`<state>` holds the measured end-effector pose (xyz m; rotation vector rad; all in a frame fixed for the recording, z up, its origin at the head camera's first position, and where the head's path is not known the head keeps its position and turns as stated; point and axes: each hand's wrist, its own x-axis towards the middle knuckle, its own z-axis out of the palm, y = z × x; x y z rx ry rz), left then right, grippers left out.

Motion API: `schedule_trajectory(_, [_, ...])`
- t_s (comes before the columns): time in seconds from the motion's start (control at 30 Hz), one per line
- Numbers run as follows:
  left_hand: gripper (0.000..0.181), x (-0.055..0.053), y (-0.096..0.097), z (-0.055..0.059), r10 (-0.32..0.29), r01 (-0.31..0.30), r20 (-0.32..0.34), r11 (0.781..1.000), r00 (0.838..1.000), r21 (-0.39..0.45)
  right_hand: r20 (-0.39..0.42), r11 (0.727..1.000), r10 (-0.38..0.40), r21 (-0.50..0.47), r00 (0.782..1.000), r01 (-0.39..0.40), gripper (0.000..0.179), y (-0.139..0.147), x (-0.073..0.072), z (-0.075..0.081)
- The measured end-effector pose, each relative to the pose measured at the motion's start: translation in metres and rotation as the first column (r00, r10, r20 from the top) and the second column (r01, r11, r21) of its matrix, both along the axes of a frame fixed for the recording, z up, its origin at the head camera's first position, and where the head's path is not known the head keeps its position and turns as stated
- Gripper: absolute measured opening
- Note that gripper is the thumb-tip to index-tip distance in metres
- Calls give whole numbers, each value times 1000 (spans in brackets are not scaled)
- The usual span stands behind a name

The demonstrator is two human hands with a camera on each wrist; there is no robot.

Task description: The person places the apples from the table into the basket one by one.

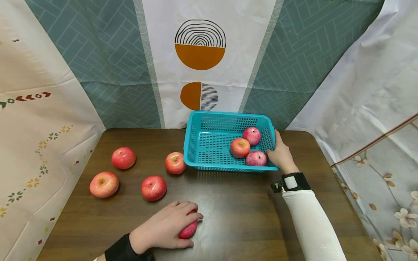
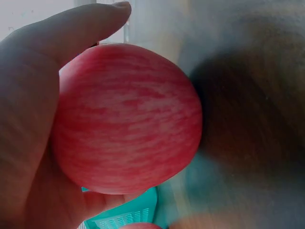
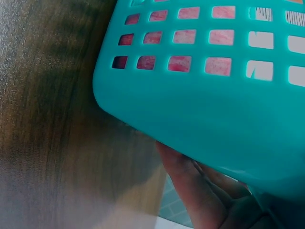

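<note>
My left hand [image 1: 168, 226] is curled over a red apple [image 1: 188, 229] on the table near the front. In the left wrist view that apple [image 2: 126, 119] fills the middle, with the thumb along one side and fingers on the other. At the back right, my right hand [image 1: 281, 154] grips the right end of a teal plastic basket [image 1: 209, 167], thumb over the rim and fingers outside. The right wrist view shows the basket's perforated wall [image 3: 190, 105] close up, fingers [image 3: 190, 183] against it. Inside the basket, at its right side, lie three apples [image 1: 240, 147].
Left of the basket, apples stand on the brown wooden table [image 1: 235, 214]: one beside the basket [image 1: 175, 163], one nearer the left hand [image 1: 153, 188], and two farther left [image 1: 104, 184]. Patterned cloths [image 1: 209, 94] hang behind and at both sides.
</note>
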<state>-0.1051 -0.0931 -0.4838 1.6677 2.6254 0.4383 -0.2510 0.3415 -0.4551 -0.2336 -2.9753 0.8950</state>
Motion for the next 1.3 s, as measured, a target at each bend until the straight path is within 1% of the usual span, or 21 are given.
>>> schedule_trajectory(0.2, [61, -1, 2, -3, 20, -20, -23, 1000, 1000, 8, 1, 1000, -3, -5, 1000, 3, 85, 1, -1, 0])
schedule_trajectory(0.3, [57, -1, 3, -5, 23, -23, -37, 1000, 999, 15, 1, 1000, 1, 2, 1000, -1, 85, 1, -1, 1])
schedule_trajectory(0.4, [52, -1, 4, -5, 25, -24, -37, 999, 999, 25, -1, 1000, 1, 17, 1000, -1, 85, -1, -1, 2])
schedule_trajectory(0.57, [50, -4, 8, -1, 31, -30, -25, 998, 999, 53, -6, 999, 2, 32, 1000, -2, 85, -3, -1, 4])
schedule_trajectory(0.73, [52, -12, 16, 13, 51, -50, -5, 992, 999, 117, 0, 1000, -3, 28, 1000, 3, 84, -2, 0, 4])
schedule_trajectory(0.9, [53, -21, 28, 29, 68, -71, 24, 980, 997, 186, -1, 1000, -5, 21, 1000, 5, 84, -2, 0, 3])
schedule_trajectory(1.0, [53, -26, 36, 36, 67, -72, 33, 973, 997, 221, -2, 1000, -1, 13, 1000, 1, 84, -2, 0, 2])
schedule_trajectory(1.13, [52, -35, 47, 46, 85, -87, 20, 962, 996, 260, -6, 1000, 3, 14, 1000, -3, 84, -2, 1, 2])
schedule_trajectory(1.3, [50, -50, 63, 62, 126, -108, -34, 940, 991, 324, -10, 1000, 4, 14, 1000, -4, 85, -1, 1, 3])
